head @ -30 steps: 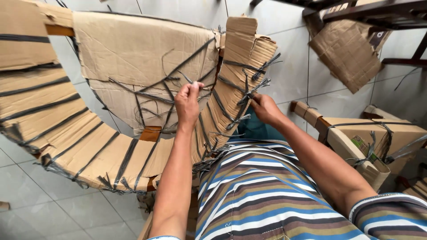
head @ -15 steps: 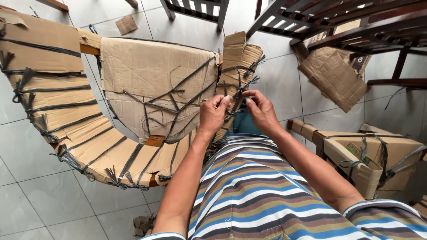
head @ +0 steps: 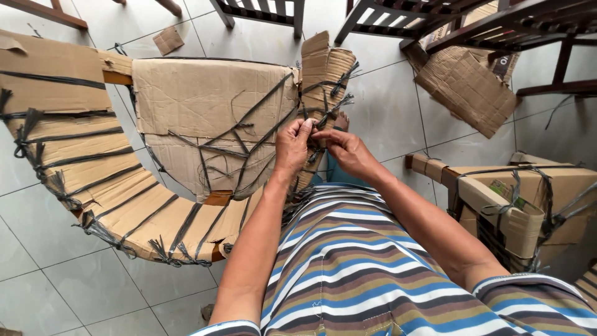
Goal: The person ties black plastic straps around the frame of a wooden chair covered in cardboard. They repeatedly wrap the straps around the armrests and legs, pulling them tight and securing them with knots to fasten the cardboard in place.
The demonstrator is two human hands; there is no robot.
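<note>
A curved chair frame [head: 93, 186] wrapped in cardboard is seen lying on the tiled floor [head: 56, 286], directly in front of the person. Both hands are brought together at the frame's right arm [head: 326, 74]. The left hand [head: 292, 146] is pinched shut on a black plastic strap [head: 320, 115] with thumb and forefinger; the right hand [head: 345, 149] is closed on the same strap just beside it. The strap (thin, flat, knotted with frayed ends) is judged light and flexible but slippery, so it is best taken close to the knot. The cardboard is judged light, soft and easily torn; a hold is better taken on the rigid wood beneath. A second wrapped piece [head: 516, 199] is seen at the right, and dark chair frames [head: 435, 18] are seen at the top.
</note>
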